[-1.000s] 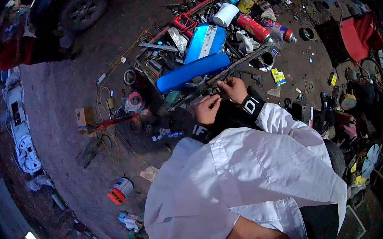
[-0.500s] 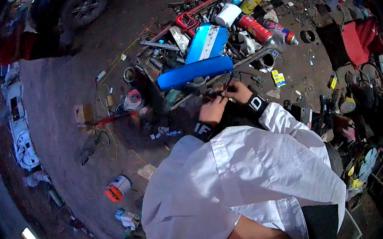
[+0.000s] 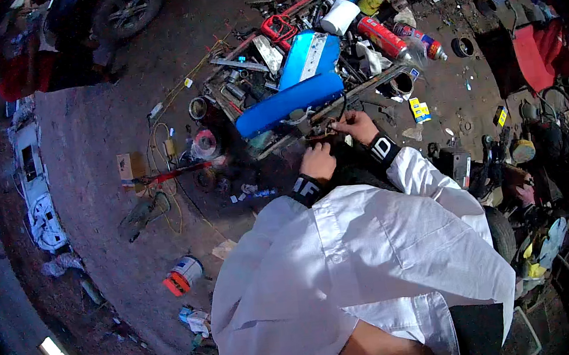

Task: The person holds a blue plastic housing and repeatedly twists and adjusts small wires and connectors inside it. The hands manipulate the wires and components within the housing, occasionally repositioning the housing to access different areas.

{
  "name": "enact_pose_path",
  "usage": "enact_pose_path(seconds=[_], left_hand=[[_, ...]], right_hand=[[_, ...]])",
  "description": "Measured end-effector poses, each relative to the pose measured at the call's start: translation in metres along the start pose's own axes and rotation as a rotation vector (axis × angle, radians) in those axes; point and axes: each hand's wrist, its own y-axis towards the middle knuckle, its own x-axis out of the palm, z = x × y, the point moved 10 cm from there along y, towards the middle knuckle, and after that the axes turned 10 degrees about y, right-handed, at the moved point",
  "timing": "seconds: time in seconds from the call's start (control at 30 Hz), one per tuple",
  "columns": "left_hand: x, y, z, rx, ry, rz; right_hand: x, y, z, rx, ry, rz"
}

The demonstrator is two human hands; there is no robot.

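My right hand (image 3: 358, 128) is closed at the near edge of a tool tray (image 3: 281, 144), fingertips pinched together. A thin dark cord or hose (image 3: 344, 105) rises beside those fingers; whether they grip it or some other small part cannot be made out. Just to its left and nearer to me is my left hand (image 3: 318, 162), its fingers curled inward over a dark area. What lies in it, if anything, is hidden. Right beyond both hands, a curved glossy blue panel (image 3: 291, 105) rests across the tray. Behind that stands a blue piece with a silver band (image 3: 310, 58).
Spray cans, including a red one (image 3: 382, 37), a white canister (image 3: 339, 17) and red cable (image 3: 278, 29) crowd the tray. Tape rolls (image 3: 204, 143) and yellow cords lie left of it. An orange-and-white tub (image 3: 183, 275) stands on the floor; a vehicle wheel (image 3: 128, 12) is far left.
My hands have come apart: the left has drawn back slightly toward me, while the right stays near the tray edge. The view has shifted a little.
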Motion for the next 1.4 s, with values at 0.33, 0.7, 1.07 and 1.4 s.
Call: enact_pose_path(seconds=[0.33, 0.7, 1.07, 1.4], left_hand=[[-0.023, -0.024, -0.06, -0.349, -0.739, 0.297], [0.001, 0.006, -0.072, -0.474, -1.211, 0.512], [0.018, 0.009, -0.069, -0.479, -1.373, 0.34], [0.031, 0.008, -0.071, -0.471, -1.464, 0.297]], right_hand=[[0.017, 0.0, 0.025, 0.236, 0.463, -0.115], [0.034, -0.009, 0.015, 0.176, 0.645, -0.448], [0.013, 0.003, 0.004, -0.236, -0.413, 0.016], [0.027, 0.004, -0.002, -0.239, -0.474, 0.072]])
